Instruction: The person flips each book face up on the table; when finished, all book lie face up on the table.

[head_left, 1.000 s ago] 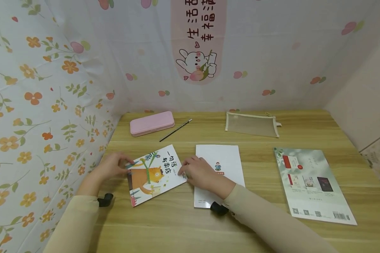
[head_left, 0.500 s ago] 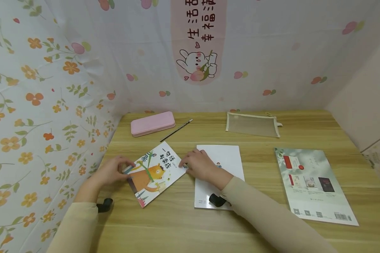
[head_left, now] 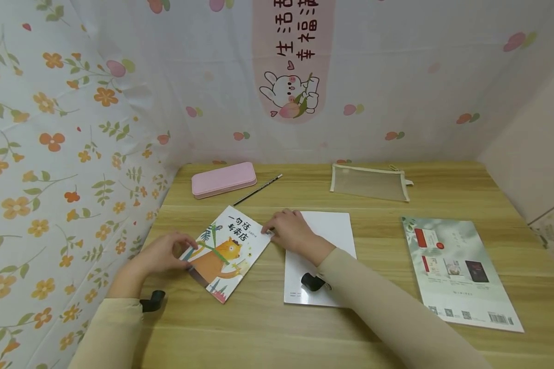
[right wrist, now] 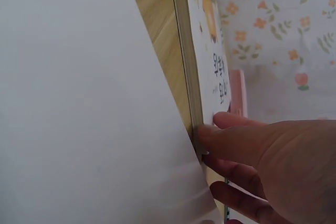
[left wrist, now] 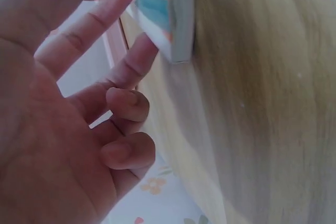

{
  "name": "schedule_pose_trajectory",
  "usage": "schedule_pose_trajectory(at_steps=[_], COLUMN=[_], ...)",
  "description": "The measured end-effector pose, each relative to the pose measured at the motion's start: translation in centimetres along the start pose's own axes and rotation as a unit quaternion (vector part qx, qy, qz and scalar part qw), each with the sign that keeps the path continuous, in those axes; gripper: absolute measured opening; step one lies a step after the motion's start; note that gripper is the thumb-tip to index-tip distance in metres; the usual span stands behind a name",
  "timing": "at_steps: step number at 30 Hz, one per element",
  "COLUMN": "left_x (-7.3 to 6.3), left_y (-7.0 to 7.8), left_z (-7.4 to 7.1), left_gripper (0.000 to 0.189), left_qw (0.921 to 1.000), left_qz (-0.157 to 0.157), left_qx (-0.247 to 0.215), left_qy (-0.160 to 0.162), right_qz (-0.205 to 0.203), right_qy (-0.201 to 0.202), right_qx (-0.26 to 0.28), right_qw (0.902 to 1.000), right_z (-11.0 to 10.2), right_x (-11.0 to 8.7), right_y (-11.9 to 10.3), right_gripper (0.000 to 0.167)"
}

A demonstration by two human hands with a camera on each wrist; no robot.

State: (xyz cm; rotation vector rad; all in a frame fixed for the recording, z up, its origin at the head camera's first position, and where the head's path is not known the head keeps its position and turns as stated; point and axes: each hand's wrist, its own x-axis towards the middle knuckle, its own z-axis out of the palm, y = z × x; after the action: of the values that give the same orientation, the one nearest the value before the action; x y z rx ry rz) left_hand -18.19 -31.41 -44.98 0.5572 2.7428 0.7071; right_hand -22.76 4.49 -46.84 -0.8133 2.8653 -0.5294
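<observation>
A children's book [head_left: 226,253] with an orange animal on its white cover lies aslant on the table, between both hands. My left hand [head_left: 163,253] pinches its left corner between thumb and index finger. In the left wrist view the other fingers [left wrist: 128,153] are loosely bent beside the book's edge. At the right corner my right hand [head_left: 293,233] grips the book, its thumb [right wrist: 220,140] against the page edge in the right wrist view. Below my right hand lies a white book [head_left: 330,230], partly covered by that hand and wrist.
A pink pencil case [head_left: 223,179] and a dark pencil [head_left: 258,189] lie at the back left. Further right is a mesh zip pouch [head_left: 369,183]. A pale green magazine [head_left: 459,271] lies on the right. A flowered cloth [head_left: 74,154] borders the table's left side.
The children's book has turned counterclockwise, its right corner swinging away and its near corner moving right. My right hand has moved slightly away from me with it; my left hand stays at the left side.
</observation>
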Motion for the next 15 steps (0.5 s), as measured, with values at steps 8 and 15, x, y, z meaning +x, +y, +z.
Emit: schedule_pose_trajectory(at_steps=[8,15], left_x=[-0.6,-1.0], left_y=[1.0,1.9], left_z=[-0.1,0.2], left_gripper=[0.033,0.032], left_qw=[0.9982,0.9967], left_qz=[-0.014,-0.009], left_qx=[-0.034,-0.042], left_qy=[-0.047,-0.069], right_qz=[-0.001,-0.001], right_qy=[0.016,0.012], right_qx=[-0.012,0.003], right_qw=[0.9998,0.9999], right_z=[0.1,0.1], right_x=[0.9,1.7], right_y=[0.3,0.5], right_gripper=[0.026,0.029])
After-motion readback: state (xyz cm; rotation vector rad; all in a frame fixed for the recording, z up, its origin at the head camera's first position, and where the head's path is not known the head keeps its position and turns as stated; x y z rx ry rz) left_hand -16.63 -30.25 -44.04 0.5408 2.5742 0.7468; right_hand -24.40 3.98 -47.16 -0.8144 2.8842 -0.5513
